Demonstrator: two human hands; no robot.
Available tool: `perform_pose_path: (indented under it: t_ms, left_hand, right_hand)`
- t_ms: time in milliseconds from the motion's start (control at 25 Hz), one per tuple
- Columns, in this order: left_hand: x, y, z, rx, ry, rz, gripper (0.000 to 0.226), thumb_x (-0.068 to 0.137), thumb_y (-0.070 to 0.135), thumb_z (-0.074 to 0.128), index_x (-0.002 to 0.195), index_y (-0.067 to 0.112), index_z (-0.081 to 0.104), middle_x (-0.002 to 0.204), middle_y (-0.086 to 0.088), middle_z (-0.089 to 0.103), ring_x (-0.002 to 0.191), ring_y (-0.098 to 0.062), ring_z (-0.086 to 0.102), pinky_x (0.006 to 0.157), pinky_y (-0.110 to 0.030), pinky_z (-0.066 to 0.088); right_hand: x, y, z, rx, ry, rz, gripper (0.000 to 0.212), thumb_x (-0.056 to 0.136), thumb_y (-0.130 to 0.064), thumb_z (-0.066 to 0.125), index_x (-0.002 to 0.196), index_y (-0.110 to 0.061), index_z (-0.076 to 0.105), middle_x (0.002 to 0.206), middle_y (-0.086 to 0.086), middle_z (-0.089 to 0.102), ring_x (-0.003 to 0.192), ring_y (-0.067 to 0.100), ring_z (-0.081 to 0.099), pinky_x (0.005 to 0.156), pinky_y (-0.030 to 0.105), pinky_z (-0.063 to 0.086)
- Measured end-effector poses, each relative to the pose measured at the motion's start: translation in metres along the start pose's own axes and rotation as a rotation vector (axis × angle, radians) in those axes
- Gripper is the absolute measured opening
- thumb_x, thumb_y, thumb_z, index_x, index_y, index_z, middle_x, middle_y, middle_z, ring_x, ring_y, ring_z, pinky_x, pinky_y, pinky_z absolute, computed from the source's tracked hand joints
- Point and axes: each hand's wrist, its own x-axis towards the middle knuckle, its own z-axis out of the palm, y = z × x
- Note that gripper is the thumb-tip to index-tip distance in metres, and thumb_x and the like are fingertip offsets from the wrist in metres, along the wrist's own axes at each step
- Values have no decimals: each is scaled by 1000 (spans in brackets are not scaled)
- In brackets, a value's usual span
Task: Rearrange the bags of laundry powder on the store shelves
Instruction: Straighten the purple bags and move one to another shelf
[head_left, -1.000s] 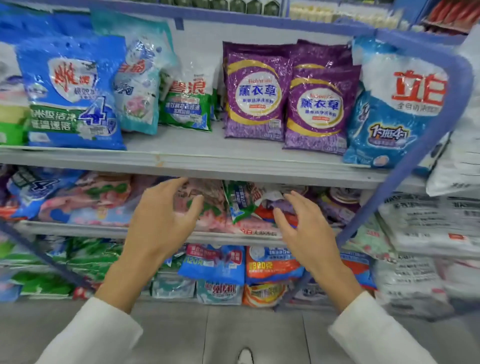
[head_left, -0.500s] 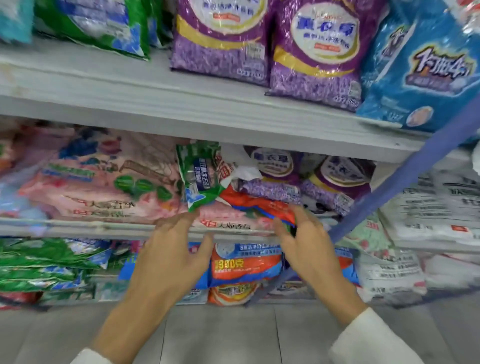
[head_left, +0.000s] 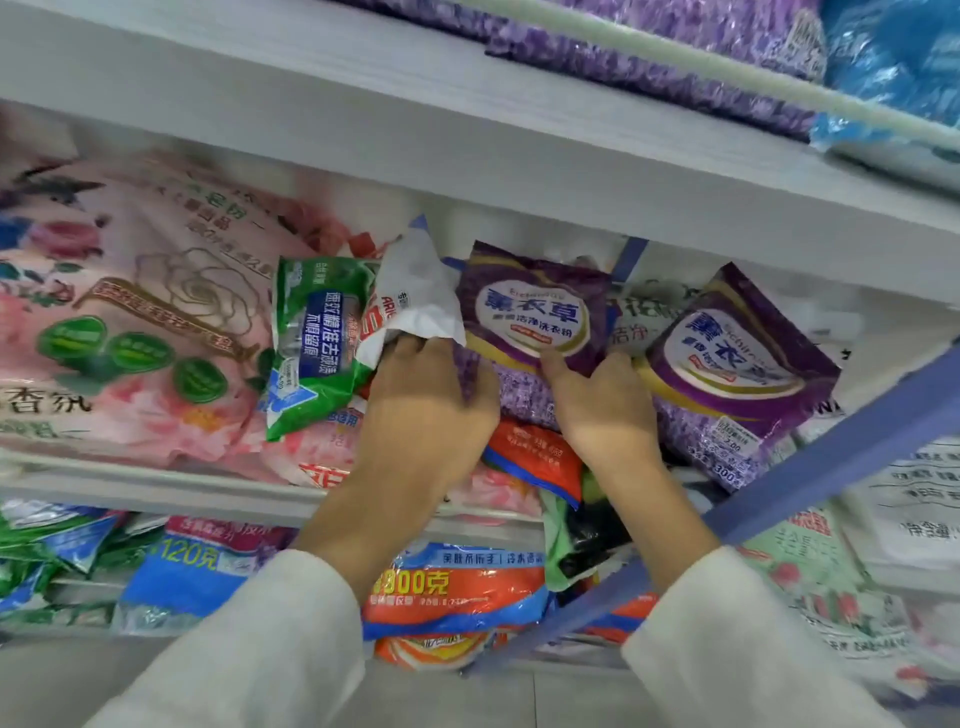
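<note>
On the middle shelf (head_left: 156, 486), a purple lavender powder bag (head_left: 535, 312) leans upright in a heap of bags. My left hand (head_left: 426, 410) holds its lower left edge, thumb on the front, fingertips tucked under a crumpled white bag (head_left: 415, 291). My right hand (head_left: 602, 410) grips its lower right edge, thumb on the front and fingers behind. A second purple bag (head_left: 737, 358) leans just to the right. A green bag (head_left: 317, 343) stands to the left, and an orange bag (head_left: 535, 457) lies below my hands.
A large pink rose-print bag (head_left: 135, 322) fills the shelf's left part. The upper shelf board (head_left: 467, 145) hangs close above, with purple and blue bags on it. A blue diagonal shelf brace (head_left: 831, 467) crosses at the right. The bottom shelf holds blue, orange and green bags (head_left: 457, 592).
The view has dropped and closed in on the middle shelf. Both hands went from hovering open at the shelf edge to reaching in and taking hold of the purple bag.
</note>
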Motion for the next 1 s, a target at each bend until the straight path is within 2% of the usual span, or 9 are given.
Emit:
perform_pose_path:
  t_ms: [80,200,280,360,480,640,720,800,1000]
  left_hand:
    - [12,13,3,81,-128,-129,47,101,34,53,59,12,46,64,-8,48,84,-36,58,64,-33,37]
    - [27,25,9,75,-271,-262,50,104,42,46,86,-1,65,96,-20,63,106,-38,58,85,-36,43]
    - [26,21,12,-58,-238,-303,45,100,41,53,87,0,67,89,-16,66,94,-35,64,82,-34,50]
    - [13,13,11,-199,-188,-365,35,95,34,62,77,4,63,72,-9,67,72,-25,65,69,-27,51]
    - [-8,19,-12,-571,-244,-609,23,89,36,70,81,15,61,81,5,68,81,-16,64,69,-26,45]
    - [-18,14,-40,-751,-489,-818,35,82,43,79,103,16,71,91,1,78,88,-22,74,81,-33,55]
    - [-33,15,-53,-840,-538,-852,36,86,31,78,114,10,71,96,-6,79,89,-26,76,84,-39,60]
    - [-54,20,-69,-898,-542,-816,29,89,17,75,116,6,71,100,-10,78,90,-26,76,77,-36,63]
    - [-102,41,-130,-936,-570,-681,36,85,5,75,118,17,66,104,-6,78,94,-25,76,81,-39,61]
  right_hand:
    - [7,2,4,90,27,2,67,90,-51,67,134,-3,49,133,16,59,123,37,55,101,45,47]
    - [7,6,1,268,71,-28,44,82,-29,80,118,-11,60,113,7,68,107,30,64,92,39,51]
    - [6,10,-7,409,2,49,38,76,-16,85,108,-11,65,99,2,72,92,24,68,82,34,52]
    - [4,15,-13,498,-148,152,52,63,-15,94,108,-6,70,99,7,76,92,29,72,86,44,58]
    - [-15,17,-29,530,-444,250,75,41,-21,99,112,-12,76,107,8,78,104,33,72,97,51,56]
    - [-61,13,-52,639,-585,313,28,80,4,74,105,-9,76,111,15,76,111,35,69,105,52,50]
    - [-85,18,-61,733,-551,311,30,81,8,71,104,-10,74,113,18,75,110,37,70,101,53,52]
    - [-112,22,-68,862,-567,318,41,77,-2,74,117,-10,70,112,15,76,104,35,73,96,50,56]
    - [-181,21,-91,1073,-495,312,44,81,-13,72,125,-11,66,112,15,76,101,33,74,81,44,63]
